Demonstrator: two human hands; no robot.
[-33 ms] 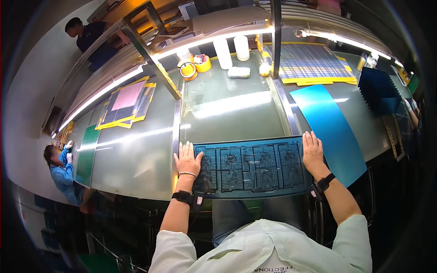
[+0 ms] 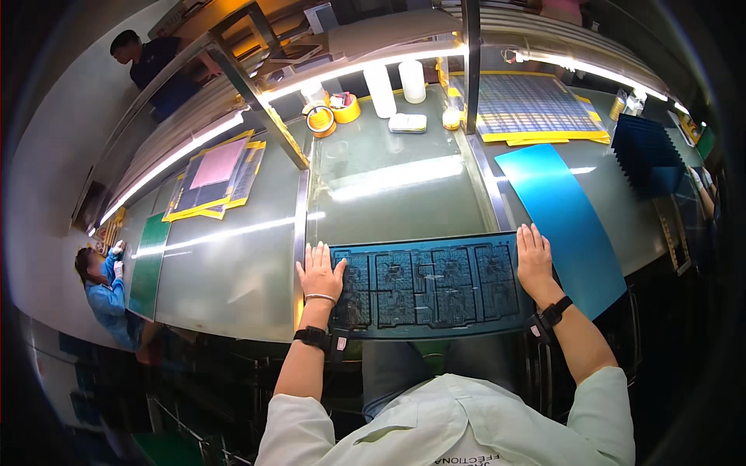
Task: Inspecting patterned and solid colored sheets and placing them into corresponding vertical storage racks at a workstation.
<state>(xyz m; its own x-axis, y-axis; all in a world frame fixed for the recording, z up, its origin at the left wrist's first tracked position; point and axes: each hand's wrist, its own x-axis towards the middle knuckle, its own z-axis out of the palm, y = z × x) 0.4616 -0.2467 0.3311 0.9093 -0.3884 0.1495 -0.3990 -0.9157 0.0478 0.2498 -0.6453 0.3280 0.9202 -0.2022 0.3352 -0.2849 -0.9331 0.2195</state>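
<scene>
A: Finger state?
B: Left hand (image 2: 319,273): extended, thumb spread, against the left end of the dark-blue rectangular circuit-patterned panel (image 2: 426,286). Right hand (image 2: 535,262): straightened, along its right end.
A: Panel position?
B: Near edge of the glossy grey-green tabletop (image 2: 388,216).
A: Beyond?
B: Bright-blue smooth rectangular sheet (image 2: 566,225), right; white cylindrical container (image 2: 380,91), far side.

Both hands (image 2: 319,276) (image 2: 535,266) palm-down, well apart, fingers (image 2: 524,239) forward, forearms (image 2: 584,342) aslant.
</scene>
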